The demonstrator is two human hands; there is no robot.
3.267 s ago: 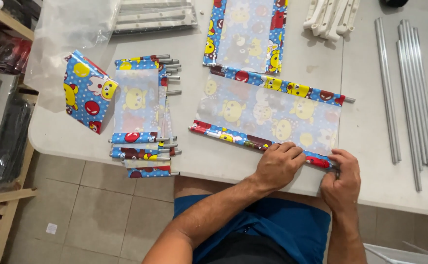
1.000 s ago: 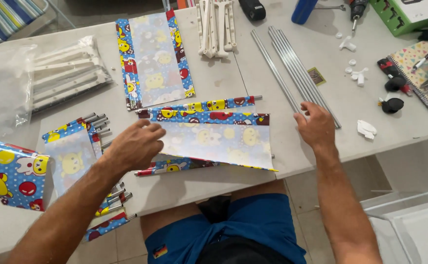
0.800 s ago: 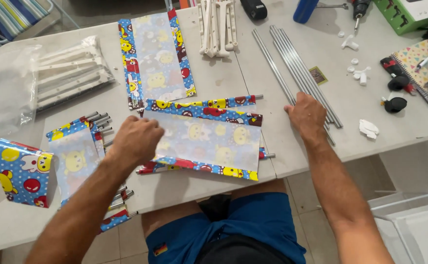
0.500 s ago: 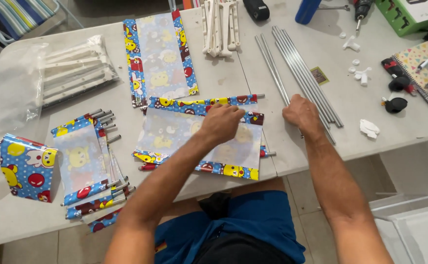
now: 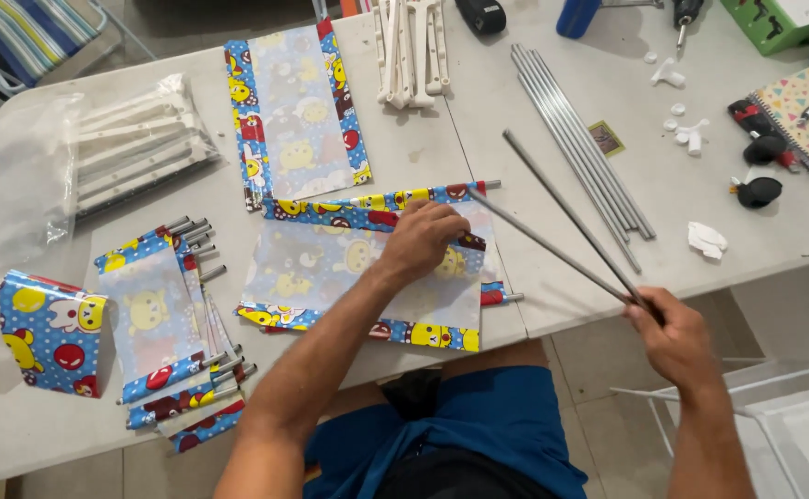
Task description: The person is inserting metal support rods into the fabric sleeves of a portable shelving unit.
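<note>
My left hand [image 5: 421, 237] lies flat on a colourful cartoon-print fabric panel [image 5: 330, 263] spread at the front of the white table [image 5: 478, 148], fingers near its upper right edge. My right hand [image 5: 671, 331] is off the table's front right edge, shut on the near ends of two thin grey metal rods [image 5: 562, 217]. The rods slant up and left over the table, one tip reaching the panel's top right corner. A rod end [image 5: 512, 298] sticks out of the panel's lower hem.
A bundle of metal rods [image 5: 576, 139] lies at the right. A second panel [image 5: 295, 115] sits behind, a stack of rodded panels [image 5: 169, 319] at the left, folded fabric [image 5: 49, 333] far left. Plastic bags [image 5: 99, 148], white plastic frames [image 5: 409, 46], small connectors [image 5: 691, 134], and a notebook [image 5: 807, 106] crowd the edges.
My right hand picked two rods off the bundle and pulled back past the table's edge. My left hand stayed on the panel, sliding slightly toward its top right corner.
</note>
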